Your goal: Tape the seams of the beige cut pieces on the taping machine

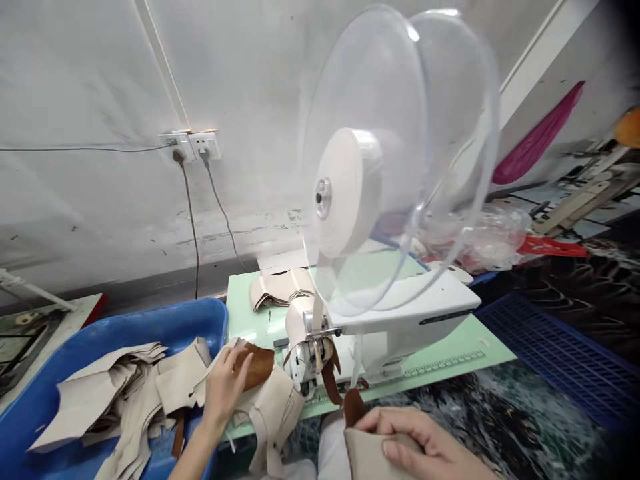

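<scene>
Pinching a beige piece (370, 457), near right, is my right hand (425, 440); my left hand (226, 385) touches brown material (260, 365), grip unclear.

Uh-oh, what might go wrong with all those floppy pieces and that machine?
The beige pieces hanging over the front edge of the green table might slide off.
The left hand is fairly near the machine's metal end, so fingers could get pinched if it runs and they stray closer.
The loose pieces heaped in the blue tub overlap untidily, so some might crease.
</scene>
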Demonstrator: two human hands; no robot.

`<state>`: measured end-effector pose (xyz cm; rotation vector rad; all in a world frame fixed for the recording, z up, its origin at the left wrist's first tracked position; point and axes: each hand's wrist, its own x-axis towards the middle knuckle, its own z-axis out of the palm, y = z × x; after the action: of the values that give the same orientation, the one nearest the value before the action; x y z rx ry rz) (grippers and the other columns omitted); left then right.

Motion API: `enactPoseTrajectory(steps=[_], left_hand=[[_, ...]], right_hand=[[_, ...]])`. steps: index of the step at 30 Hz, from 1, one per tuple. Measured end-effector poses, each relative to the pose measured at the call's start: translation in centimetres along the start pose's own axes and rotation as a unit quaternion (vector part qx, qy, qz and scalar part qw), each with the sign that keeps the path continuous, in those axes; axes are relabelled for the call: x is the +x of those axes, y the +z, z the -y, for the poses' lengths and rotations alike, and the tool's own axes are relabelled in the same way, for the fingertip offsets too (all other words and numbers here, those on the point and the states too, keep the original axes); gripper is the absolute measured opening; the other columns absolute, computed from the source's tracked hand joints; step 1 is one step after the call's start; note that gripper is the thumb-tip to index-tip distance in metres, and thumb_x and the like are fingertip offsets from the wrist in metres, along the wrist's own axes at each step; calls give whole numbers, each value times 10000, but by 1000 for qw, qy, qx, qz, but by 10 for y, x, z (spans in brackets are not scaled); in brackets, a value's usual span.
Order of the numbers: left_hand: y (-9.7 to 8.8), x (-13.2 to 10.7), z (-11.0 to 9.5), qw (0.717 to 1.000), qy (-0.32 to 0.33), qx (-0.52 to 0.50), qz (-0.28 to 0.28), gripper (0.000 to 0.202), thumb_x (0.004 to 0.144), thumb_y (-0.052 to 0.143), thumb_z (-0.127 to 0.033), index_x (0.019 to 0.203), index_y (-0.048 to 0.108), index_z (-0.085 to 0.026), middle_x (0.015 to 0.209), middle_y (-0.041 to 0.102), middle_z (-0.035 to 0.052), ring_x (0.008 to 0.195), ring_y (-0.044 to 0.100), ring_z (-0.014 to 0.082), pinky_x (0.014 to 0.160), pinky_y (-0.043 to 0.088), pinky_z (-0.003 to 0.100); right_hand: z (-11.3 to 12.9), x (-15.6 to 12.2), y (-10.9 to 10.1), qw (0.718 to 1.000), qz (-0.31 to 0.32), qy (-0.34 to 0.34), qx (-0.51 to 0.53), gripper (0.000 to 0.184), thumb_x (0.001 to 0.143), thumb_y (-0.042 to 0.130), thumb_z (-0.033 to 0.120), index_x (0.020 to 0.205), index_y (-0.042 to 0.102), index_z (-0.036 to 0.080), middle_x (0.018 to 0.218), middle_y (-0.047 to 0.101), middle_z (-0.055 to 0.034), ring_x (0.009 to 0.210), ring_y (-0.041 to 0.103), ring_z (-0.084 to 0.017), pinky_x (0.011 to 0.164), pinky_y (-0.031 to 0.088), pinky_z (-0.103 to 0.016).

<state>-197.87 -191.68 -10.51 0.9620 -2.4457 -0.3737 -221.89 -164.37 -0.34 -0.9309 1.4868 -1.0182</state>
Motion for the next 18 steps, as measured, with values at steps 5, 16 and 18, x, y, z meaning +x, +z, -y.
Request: enactPoseTrajectory(steps=[5,16,18], left_hand=[[-34,-17,-103,946,236,-196,103,372,929,465,-497,1189,631,-290,1351,561,119,1275,484,306,1031,422,437],[-63,39,-141,915,-197,-323,136,518,783,535,-699,608,550,-211,624,496,13,611,465,176,511,402,234],[-57,43,-146,908,-219,-331,135,532,753,558,-715,598,560,-207,621,511,14,612,482,179,506,405,233]], right_hand=[[23,23,16,977,174,-124,24,433,877,567,555,1021,726,178,1007,687,-61,960,614,-212,862,459,-275],[17,85,1,957,-113,-54,262,366,689,793,468,716,667,125,653,598,0,591,501,-116,568,368,-229],[10,93,0,945,-111,-41,306,336,650,824,415,677,674,116,607,608,-1,551,506,-118,543,362,-233]])
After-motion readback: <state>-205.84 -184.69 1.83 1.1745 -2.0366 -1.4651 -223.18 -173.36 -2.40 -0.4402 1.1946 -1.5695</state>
